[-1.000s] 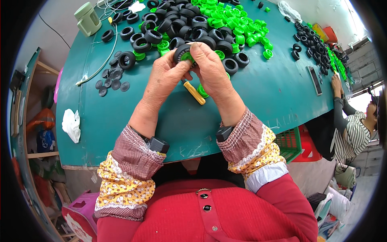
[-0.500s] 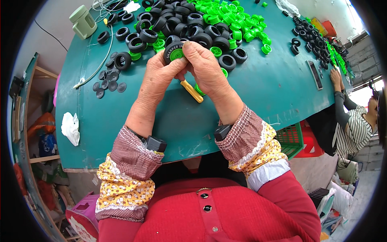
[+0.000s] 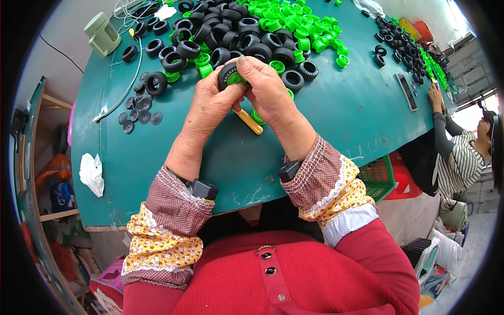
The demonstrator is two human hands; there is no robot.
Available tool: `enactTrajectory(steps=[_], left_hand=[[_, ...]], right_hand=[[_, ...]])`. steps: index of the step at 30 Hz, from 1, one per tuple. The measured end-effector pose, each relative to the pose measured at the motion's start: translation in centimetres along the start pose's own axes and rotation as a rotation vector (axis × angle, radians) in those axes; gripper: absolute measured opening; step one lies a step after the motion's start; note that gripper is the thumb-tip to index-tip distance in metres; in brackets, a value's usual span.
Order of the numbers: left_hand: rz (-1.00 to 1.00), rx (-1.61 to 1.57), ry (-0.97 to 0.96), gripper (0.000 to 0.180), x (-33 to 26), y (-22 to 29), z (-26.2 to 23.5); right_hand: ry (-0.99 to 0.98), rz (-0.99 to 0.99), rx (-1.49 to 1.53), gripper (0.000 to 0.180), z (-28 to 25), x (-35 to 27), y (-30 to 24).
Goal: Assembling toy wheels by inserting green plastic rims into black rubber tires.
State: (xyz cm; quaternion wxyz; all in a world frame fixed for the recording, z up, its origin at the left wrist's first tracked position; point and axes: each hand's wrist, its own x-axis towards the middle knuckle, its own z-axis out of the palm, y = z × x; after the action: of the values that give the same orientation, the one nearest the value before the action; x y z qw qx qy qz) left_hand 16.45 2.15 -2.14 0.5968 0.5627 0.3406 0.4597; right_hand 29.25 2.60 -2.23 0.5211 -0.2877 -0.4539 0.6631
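A small black toy tyre with a green wheel hub in its centre is pinched between both my hands over the table. My left hand grips its near left side, with the thumb across the hub's lower edge. On the tyre's upper right, my right hand presses with thumb and fingers. Just below the hands lies a yellow handle of a tool whose other end is hidden by my fingers. Partly behind my right hand, a loose green hub shows beside that handle.
Beyond my hands, black tyres and green hubs are heaped on the green table. Thin black discs, a cable and a pale green mug are at left. A co-worker sits at far right near a phone-like object.
The wheel has tilted slightly in my hands, and my left thumb covers more of the green hub. Both hands keep their hold. The table's contents have shifted a little in view.
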Motion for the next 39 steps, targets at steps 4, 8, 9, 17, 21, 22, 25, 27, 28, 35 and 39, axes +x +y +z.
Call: enactTrajectory(steps=[4, 8, 9, 17, 21, 22, 25, 27, 28, 35, 39], left_hand=[[0.046, 0.168, 0.047, 0.031, 0.0, -0.3, 0.2], [0.085, 0.253, 0.049, 0.032, 0.0, -0.6, 0.0], [0.087, 0.255, 0.050, 0.032, -0.1, -0.7, 0.0], [0.028, 0.099, 0.079, 0.025, -0.3, -0.3, 0.2], [-0.035, -0.233, 0.143, 0.017, -0.1, -0.3, -0.2], [-0.033, -0.229, 0.140, 0.017, -0.1, -0.3, -0.2], [-0.048, -0.288, 0.140, 0.018, -0.3, -0.5, -0.2], [-0.042, -0.301, 0.150, 0.017, -0.3, -0.7, 0.1], [-0.041, -0.301, 0.149, 0.017, -0.3, -0.6, 0.2], [0.103, -0.101, 0.191, 0.019, -0.4, 0.1, 1.1], [0.162, -0.023, 0.155, 0.019, -0.4, 0.0, 1.1]], right_hand=[[0.046, 0.042, 0.087, 0.027, -0.1, 0.0, 0.3], [0.089, -0.001, 0.157, 0.023, 0.1, 0.2, 0.7], [0.080, 0.003, 0.172, 0.022, 0.0, 0.3, 0.7], [0.045, 0.024, 0.161, 0.028, 0.3, 0.1, 0.3], [0.008, 0.020, 0.244, 0.033, 0.7, 0.4, 0.3], [0.001, 0.012, 0.230, 0.033, 0.4, 0.4, 0.8], [-0.068, 0.030, 0.226, 0.032, 0.1, 0.4, 1.2], [-0.017, 0.033, 0.213, 0.032, 1.0, -0.1, 0.6], [0.035, 0.038, 0.200, 0.031, 1.4, -0.3, 0.3], [0.179, 0.004, 0.152, 0.029, 2.2, -0.7, -0.1], [0.120, -0.010, 0.149, 0.029, 0.9, -0.5, 0.2]])
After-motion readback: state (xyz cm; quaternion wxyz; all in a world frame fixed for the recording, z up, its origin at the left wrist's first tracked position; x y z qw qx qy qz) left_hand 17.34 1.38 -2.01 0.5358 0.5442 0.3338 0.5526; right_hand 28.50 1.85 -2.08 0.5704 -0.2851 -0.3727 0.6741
